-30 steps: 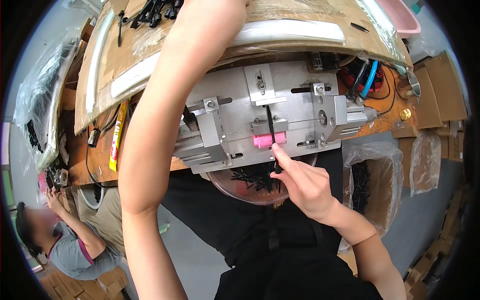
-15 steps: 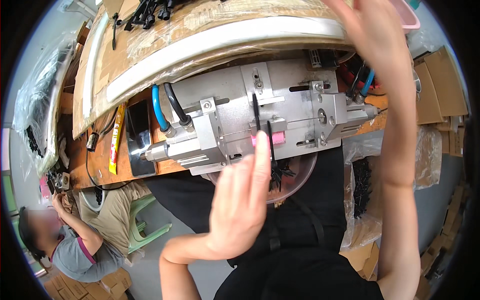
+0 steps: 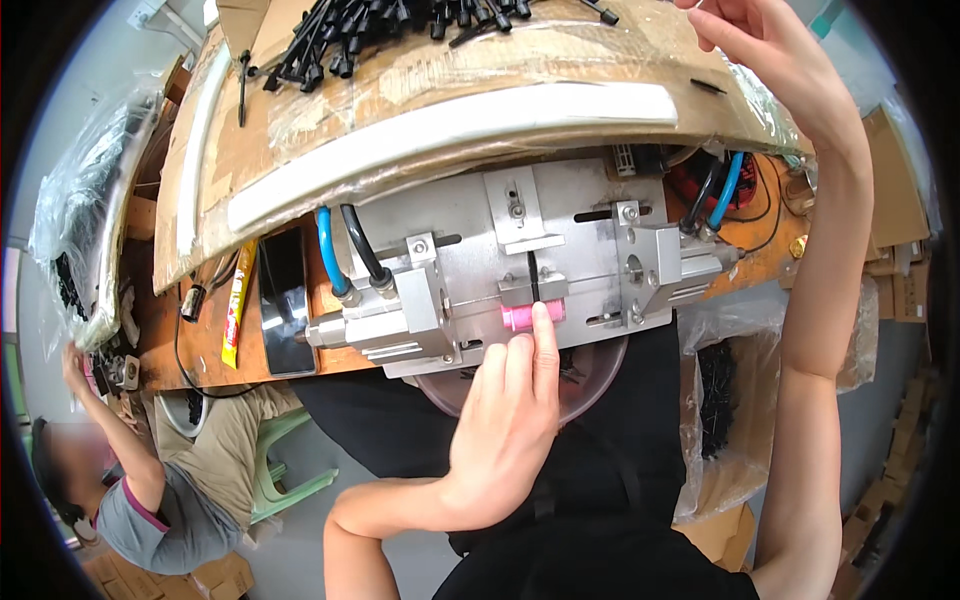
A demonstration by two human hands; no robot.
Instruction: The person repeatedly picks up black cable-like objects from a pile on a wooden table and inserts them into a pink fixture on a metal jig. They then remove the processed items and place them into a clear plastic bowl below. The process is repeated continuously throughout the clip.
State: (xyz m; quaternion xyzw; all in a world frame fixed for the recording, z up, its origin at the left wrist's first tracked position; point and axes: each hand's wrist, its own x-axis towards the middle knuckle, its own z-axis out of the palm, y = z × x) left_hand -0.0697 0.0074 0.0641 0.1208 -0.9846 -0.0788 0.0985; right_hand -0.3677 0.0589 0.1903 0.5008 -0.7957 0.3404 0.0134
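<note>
Black rod [image 3: 534, 274]: slim, straight, dull; points away from you, far end close to the lip of the metal stop [image 3: 530, 243], length running over the small grey block [image 3: 514, 292]. Near end hidden at your left index finger [image 3: 545, 350]. Pink piece [image 3: 517, 317]: short, rounded, lies crosswise on your side of the block, middle covered by your fingertip.

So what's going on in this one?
A person is working at a metal fixture. The left hand points its index finger at the near end of a thin black rod, by the pink block, apparently touching it. The right hand is out over the far right of the cardboard; whether it holds anything is unclear. Black parts are piled on the cardboard, and a co-worker sits at the left.
</note>
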